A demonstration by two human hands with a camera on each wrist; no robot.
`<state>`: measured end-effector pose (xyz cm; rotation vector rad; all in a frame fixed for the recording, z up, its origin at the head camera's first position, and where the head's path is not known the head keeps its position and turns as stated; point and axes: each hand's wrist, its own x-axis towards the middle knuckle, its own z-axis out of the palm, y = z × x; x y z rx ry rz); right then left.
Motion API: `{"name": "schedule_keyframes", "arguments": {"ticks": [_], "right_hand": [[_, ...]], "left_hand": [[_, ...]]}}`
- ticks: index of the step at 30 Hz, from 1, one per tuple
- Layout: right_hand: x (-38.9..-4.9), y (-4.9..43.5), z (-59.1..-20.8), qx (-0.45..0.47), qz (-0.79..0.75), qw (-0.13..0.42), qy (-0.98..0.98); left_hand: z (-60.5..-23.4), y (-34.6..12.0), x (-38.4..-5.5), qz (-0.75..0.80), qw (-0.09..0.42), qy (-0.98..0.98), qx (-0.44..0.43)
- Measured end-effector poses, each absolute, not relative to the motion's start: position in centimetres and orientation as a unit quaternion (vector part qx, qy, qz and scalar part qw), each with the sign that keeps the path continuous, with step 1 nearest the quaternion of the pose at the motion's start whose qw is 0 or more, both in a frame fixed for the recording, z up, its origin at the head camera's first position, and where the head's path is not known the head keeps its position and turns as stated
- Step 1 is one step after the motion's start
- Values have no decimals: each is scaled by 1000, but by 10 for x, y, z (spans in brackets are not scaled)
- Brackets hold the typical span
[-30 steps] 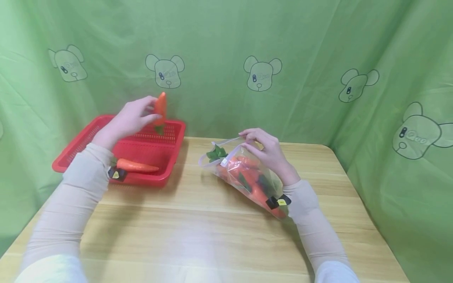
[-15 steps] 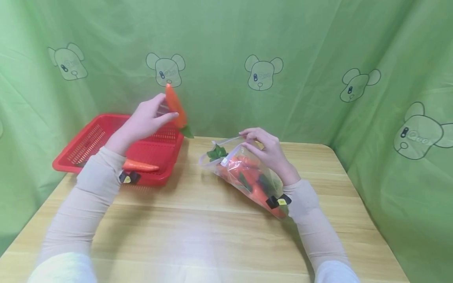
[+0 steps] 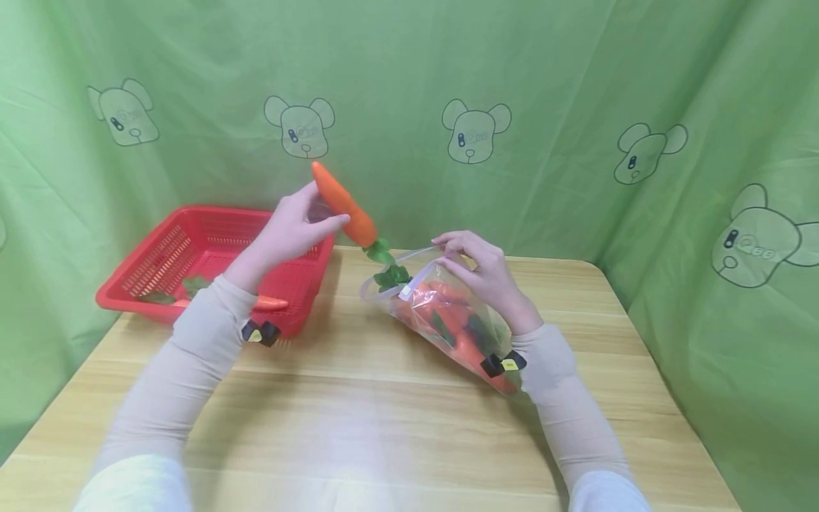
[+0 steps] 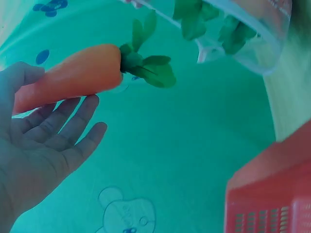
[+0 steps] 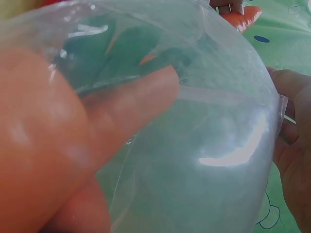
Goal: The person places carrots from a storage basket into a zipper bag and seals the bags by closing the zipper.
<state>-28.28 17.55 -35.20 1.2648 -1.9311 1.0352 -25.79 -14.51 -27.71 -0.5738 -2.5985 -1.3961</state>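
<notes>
My left hand (image 3: 291, 226) pinches an orange carrot (image 3: 345, 206) between thumb and fingers, above the table. It tilts down to the right, its green leafy top close to the mouth of a clear zip bag (image 3: 424, 276). In the left wrist view the carrot (image 4: 85, 73) lies between thumb and fingertips, and the bag's rim (image 4: 272, 60) shows at upper right. My right hand (image 3: 483, 274) pinches the bag's upper edge, holding the mouth open. Several carrots (image 3: 470, 348) fill the bag, green leaves (image 3: 392, 276) poking out at its opening. The right wrist view shows the bag's film (image 5: 218, 131) up close.
A red plastic basket (image 3: 137, 269) stands at the left of the wooden table (image 3: 358, 419). Inside it lies a carrot (image 3: 271, 303), partly hidden by my left forearm, with green leaves (image 3: 195, 284) showing. A green curtain (image 3: 397, 64) hangs behind and at the sides.
My left hand has carried the carrot rightward from over the basket to the bag's mouth, its leafy end swinging toward the opening. My right hand and the bag have stayed put.
</notes>
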Motion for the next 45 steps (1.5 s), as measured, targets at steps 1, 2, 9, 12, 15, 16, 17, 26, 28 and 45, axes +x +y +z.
{"name": "schedule_keyframes", "arguments": {"ticks": [1, 2, 9, 12, 15, 16, 17, 26, 28, 45], "right_hand": [[-283, 175, -352, 477, 390, 302, -728], [-283, 175, -352, 477, 390, 302, -727], [-284, 175, -353, 479, 392, 304, -724], [-284, 175, -353, 480, 391, 304, -724], [-284, 175, -353, 480, 389, 306, -724], [-284, 175, -353, 480, 388, 306, -725], [-284, 175, -352, 479, 388, 306, -725], [-281, 174, -350, 476, 393, 297, -729], [-281, 174, -350, 476, 393, 296, -729], [-283, 176, -353, 472, 393, 297, -731]], "left_hand": [[-278, -143, -258, -469, 64, -860, -190], [-280, -140, -258, -475, 58, -857, -191], [-292, -123, -261, -508, 13, -836, -206], [-298, -116, -263, -520, -5, -827, -214], [-302, -109, -265, -523, -23, -825, -213], [-304, -107, -265, -523, -28, -825, -212], [-305, -105, -265, -521, -33, -826, -211], [-311, -91, -264, -510, -75, -828, -223], [-315, -88, -265, -502, -81, -830, -232], [-314, -98, -269, -509, -91, -843, -151]]}}
